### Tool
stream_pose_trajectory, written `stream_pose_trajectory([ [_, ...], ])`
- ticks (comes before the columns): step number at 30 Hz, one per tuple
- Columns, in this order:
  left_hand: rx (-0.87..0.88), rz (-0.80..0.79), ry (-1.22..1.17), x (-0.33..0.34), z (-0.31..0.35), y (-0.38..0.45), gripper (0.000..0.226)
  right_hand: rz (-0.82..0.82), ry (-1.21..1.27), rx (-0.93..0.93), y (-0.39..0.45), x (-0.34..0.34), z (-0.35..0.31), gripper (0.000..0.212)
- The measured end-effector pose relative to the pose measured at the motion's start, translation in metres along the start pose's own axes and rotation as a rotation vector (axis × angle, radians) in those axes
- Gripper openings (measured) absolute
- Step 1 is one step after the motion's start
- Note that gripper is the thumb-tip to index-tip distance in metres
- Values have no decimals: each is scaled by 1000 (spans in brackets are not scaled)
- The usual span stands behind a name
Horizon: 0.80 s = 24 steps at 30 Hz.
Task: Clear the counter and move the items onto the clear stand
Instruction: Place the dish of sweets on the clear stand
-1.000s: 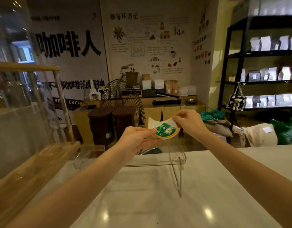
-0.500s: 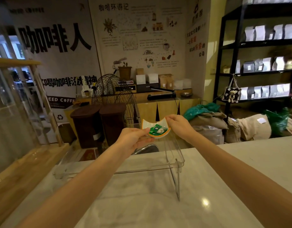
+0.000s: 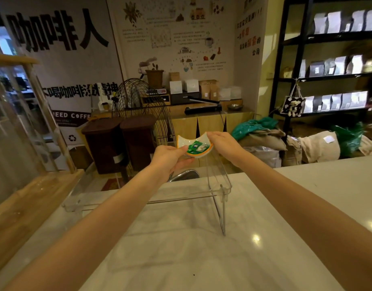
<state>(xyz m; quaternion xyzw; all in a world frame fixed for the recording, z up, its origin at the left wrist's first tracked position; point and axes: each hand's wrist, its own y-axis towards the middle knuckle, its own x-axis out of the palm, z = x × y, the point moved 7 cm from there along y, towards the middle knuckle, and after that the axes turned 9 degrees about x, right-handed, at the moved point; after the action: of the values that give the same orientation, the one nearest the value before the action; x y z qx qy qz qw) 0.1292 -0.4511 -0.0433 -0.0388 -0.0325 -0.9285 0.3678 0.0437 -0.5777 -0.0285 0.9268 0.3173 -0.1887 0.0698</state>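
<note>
A small white dish with an orange rim [image 3: 183, 141] holds green and white packets [image 3: 195, 148]. My left hand [image 3: 170, 156] grips its left edge from below and my right hand [image 3: 221, 143] pinches its right corner. Both hold the dish over the far right end of the clear stand [image 3: 219, 189], which stands on the pale marble counter [image 3: 181, 248]. Whether the dish touches the stand's top, I cannot tell.
A wooden-framed glass case [image 3: 23, 185] borders the counter on the left. A metal tap [image 3: 184, 175] shows behind the stand. Beyond the counter are two brown bins [image 3: 120, 143], a wire fan guard [image 3: 143, 114], sacks and a black shelf unit [image 3: 332, 59].
Both hands still hold the dish over the stand's far right end. The view has tilted down slightly, showing more counter.
</note>
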Motion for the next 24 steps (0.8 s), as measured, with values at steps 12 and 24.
stream_pose_trajectory([
  [12, 506, -59, 1193, 9, 33, -20, 49, -69, -98, -12, -79, -20, 22, 45],
  [24, 847, -267, 1354, 29, 13, -154, 53, -96, -504, -214, -232, -37, 66, 40],
])
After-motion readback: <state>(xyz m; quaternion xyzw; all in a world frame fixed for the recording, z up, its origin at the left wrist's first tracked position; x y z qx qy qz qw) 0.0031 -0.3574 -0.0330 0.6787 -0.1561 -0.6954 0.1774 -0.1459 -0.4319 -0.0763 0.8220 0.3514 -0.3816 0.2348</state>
